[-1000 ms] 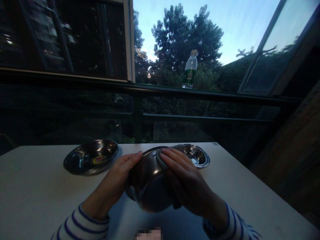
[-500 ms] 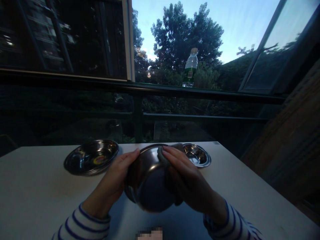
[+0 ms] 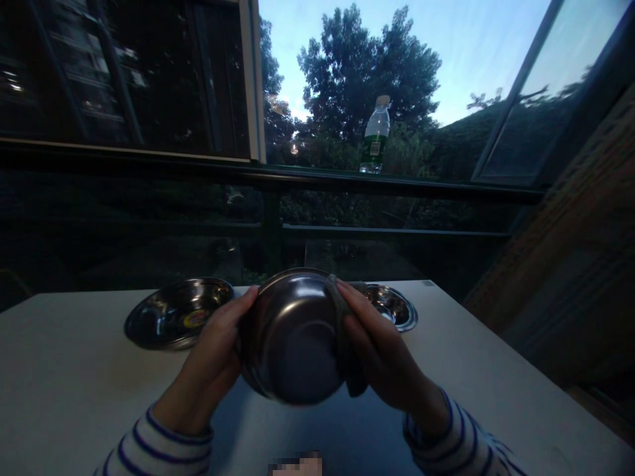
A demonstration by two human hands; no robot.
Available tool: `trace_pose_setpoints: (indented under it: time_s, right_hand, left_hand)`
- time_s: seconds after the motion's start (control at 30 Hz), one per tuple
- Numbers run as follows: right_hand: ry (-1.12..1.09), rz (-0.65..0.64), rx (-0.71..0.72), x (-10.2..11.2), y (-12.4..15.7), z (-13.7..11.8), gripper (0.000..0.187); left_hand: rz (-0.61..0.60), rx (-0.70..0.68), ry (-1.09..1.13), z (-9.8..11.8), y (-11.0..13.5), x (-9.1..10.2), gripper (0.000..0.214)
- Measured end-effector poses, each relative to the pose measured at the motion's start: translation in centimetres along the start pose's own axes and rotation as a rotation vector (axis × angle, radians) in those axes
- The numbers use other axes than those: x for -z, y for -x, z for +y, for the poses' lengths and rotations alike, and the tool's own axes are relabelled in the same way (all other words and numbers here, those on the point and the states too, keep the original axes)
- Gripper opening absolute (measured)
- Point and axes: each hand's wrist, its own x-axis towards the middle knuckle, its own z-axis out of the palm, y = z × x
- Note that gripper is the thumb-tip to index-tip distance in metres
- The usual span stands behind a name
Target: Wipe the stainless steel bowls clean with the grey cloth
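Observation:
A shiny metal bowl [image 3: 302, 344] is held up over the table, tilted so its outer base faces me. My left hand [image 3: 218, 350] grips its left rim, thumb on the near side and the other fingers hidden behind. On the opposite side my right hand [image 3: 374, 344] presses a dark greyish cloth [image 3: 340, 317] against the bowl's wall, its fingers closed over the cloth. Part of the cloth hangs below that hand.
On the white table [image 3: 89, 390], a wide metal basin [image 3: 159, 317] with a yellow-and-red label stands at left. A smaller metal bowl [image 3: 399, 307] sits at right behind my hand. A plastic bottle [image 3: 376, 135] with a green label stands on the window ledge.
The bowl has been raised and tipped a little further, showing more of its base. My left hand has shifted slightly left with it, while the cloth stays at the right side.

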Motion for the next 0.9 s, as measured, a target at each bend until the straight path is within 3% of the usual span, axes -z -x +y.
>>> trace_pose_setpoints:
  time_s: [0.17,0.37,0.53,0.7,0.8,0.9]
  right_hand:
    - [-0.011,0.059,-0.027,-0.2,0.1,0.5,0.047]
    - [-0.019,0.063,-0.011,0.4,0.0,0.2,0.044]
    - [0.041,0.035,0.065,-0.3,0.4,0.8,0.052]
    - [0.147,0.074,0.146,-0.4,0.3,1.2,0.054]
    - [0.201,0.134,0.178,-0.6,0.4,0.9,0.055]
    - [0.283,0.108,0.238,-1.3,0.8,0.6,0.059]
  left_hand:
    - [0.023,-0.014,0.183,1.1,-0.1,0.3,0.028]
    - [-0.016,0.100,0.154,0.2,0.5,-0.8,0.025]
    - [0.065,0.011,0.259,0.9,0.0,0.0,0.024]
    - [0.007,0.083,0.294,0.8,-0.1,0.0,0.031]
    - [0.031,0.105,0.329,0.7,0.5,-0.8,0.032]
    - [0.059,0.116,0.362,1.0,1.0,-1.2,0.032]
